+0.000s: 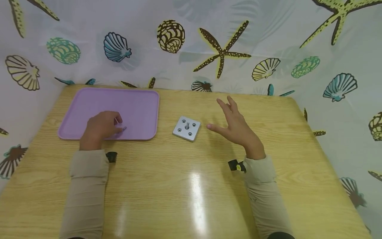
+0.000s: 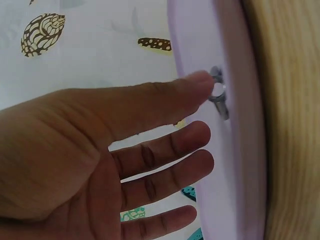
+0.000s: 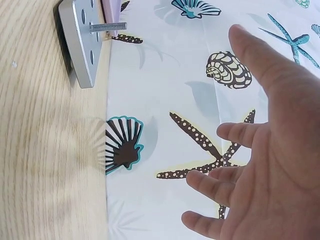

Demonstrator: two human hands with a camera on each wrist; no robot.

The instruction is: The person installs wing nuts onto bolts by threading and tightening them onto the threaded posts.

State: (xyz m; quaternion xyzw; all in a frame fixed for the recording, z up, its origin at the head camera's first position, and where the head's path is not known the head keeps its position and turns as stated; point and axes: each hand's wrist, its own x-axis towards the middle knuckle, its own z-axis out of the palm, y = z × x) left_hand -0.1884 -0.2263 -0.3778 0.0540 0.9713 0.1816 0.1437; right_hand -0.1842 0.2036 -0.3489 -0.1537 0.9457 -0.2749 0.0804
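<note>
My left hand [image 1: 102,124] is over the near part of a purple tray [image 1: 135,103], fingers apart from the thumb. Right at the thumb tip is a small silver wing nut [image 2: 219,92], partly covered by the thumb in the left wrist view. To the right of the tray, a square silver metal plate [image 1: 182,131] lies on the table, with holes near its corners. A threaded bolt [image 3: 110,27] stands up from the plate's middle. My right hand [image 1: 235,127] hovers just right of the plate, fingers spread and holding nothing.
The wooden table [image 1: 155,186] ends at the back against a white cloth [image 1: 143,20] printed with shells and starfish. The cloth also runs down both sides. Dark wrist cameras stick out from both tan sleeves [image 1: 88,192].
</note>
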